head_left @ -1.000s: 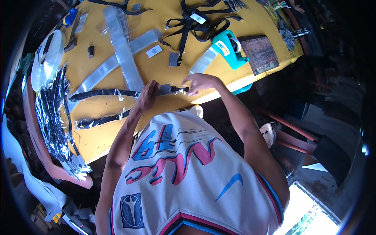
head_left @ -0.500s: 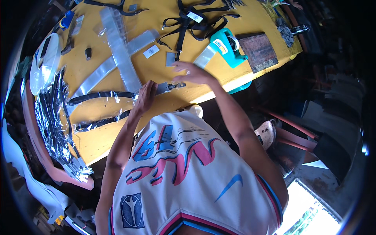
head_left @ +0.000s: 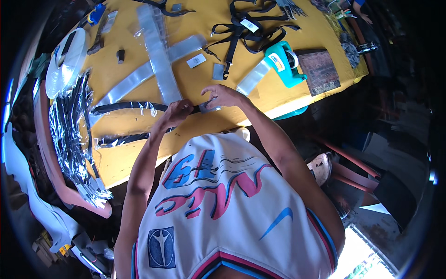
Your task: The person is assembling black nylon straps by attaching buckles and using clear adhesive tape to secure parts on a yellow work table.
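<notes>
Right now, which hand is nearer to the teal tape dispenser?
Right. The right hand is to the left of the teal tape dispenser, on its near side; the left hand is farther left.

Black strap lying crosswise, grey card rightmost.

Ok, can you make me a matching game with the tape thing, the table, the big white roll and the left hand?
Things:
1. Tape dispenser
2. Left hand
3. Table
4. Big white roll

Clues:
A. Yellow on top
B. At the far left side of the picture's work surface
C. Teal
D. Over a black strap

Right pairs: 1-C, 2-D, 3-A, 4-B.
</notes>
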The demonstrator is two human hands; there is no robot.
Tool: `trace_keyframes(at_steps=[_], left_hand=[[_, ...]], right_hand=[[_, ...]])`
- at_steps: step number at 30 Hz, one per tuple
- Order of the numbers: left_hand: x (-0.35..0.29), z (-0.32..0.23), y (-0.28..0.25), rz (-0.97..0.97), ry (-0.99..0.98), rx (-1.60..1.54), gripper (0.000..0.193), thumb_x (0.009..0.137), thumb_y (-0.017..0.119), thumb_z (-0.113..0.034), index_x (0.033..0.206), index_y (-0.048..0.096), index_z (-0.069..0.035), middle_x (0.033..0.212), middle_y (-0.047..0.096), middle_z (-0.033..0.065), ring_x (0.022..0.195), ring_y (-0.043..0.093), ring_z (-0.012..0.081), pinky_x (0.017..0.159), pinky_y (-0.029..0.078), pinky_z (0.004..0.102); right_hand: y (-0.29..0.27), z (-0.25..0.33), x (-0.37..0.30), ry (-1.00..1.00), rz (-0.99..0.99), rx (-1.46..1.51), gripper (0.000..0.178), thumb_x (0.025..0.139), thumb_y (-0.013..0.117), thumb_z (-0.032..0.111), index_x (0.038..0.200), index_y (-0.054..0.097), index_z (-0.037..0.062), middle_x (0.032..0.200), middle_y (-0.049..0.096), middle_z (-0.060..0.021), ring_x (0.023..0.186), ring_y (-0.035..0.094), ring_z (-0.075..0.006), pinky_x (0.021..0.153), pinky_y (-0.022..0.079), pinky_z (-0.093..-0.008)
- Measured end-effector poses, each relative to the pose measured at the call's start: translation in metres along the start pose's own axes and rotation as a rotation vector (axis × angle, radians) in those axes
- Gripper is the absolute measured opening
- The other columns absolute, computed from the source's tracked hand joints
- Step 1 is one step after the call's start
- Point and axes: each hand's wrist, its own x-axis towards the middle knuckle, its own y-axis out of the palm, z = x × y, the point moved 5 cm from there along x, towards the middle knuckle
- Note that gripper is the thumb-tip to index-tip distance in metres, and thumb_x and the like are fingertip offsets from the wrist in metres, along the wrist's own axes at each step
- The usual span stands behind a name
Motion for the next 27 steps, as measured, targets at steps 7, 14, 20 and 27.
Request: trace_keyframes(at_steps=[7,14,20,27], left_hand=[[0.0,-0.01,0.004,-0.011,0.034,0.035,0.022,0.093,0.059,-0.018,0.105,0.065,-0.002,0.097,0.072,0.0176,0.091,0.07,0.0342,0.081,0.054,0.0418],[-0.01,-0.012,-0.036,0.024,0.094,0.262,0.027,0.09,0.067,-0.024,0.112,0.07,-0.008,0.105,0.071,0.0147,0.104,0.066,0.031,0.092,0.049,0.041],[-0.004,0.016,-0.034,0.314,-0.137,0.239,0.027,0.088,0.071,-0.024,0.112,0.071,-0.011,0.107,0.072,0.012,0.103,0.068,0.0289,0.091,0.052,0.0394],[-0.007,0.006,-0.036,0.293,-0.07,0.232,0.027,0.087,0.07,-0.022,0.11,0.071,-0.009,0.104,0.073,0.0125,0.099,0.07,0.0282,0.088,0.053,0.0385]], right_hand=[[0.018,0.008,0.015,-0.027,0.026,-0.049,0.059,0.078,0.083,0.015,0.129,0.057,0.0039,0.091,0.073,-0.0126,0.082,0.067,-0.0146,0.073,0.051,-0.0305],[0.015,-0.005,0.02,-0.036,0.047,0.052,0.06,0.08,0.082,0.012,0.132,0.055,-0.0003,0.091,0.076,-0.0133,0.083,0.069,-0.0142,0.078,0.051,-0.0285],[0.017,0.0,0.024,0.001,0.058,-0.053,0.061,0.081,0.08,0.008,0.134,0.052,-0.0018,0.09,0.075,-0.0135,0.083,0.069,-0.0132,0.077,0.051,-0.0277],[0.027,0.002,0.037,-0.065,0.081,0.059,0.059,0.081,0.079,0.007,0.134,0.054,-0.0018,0.089,0.075,-0.0129,0.078,0.069,-0.0126,0.071,0.052,-0.0269]])
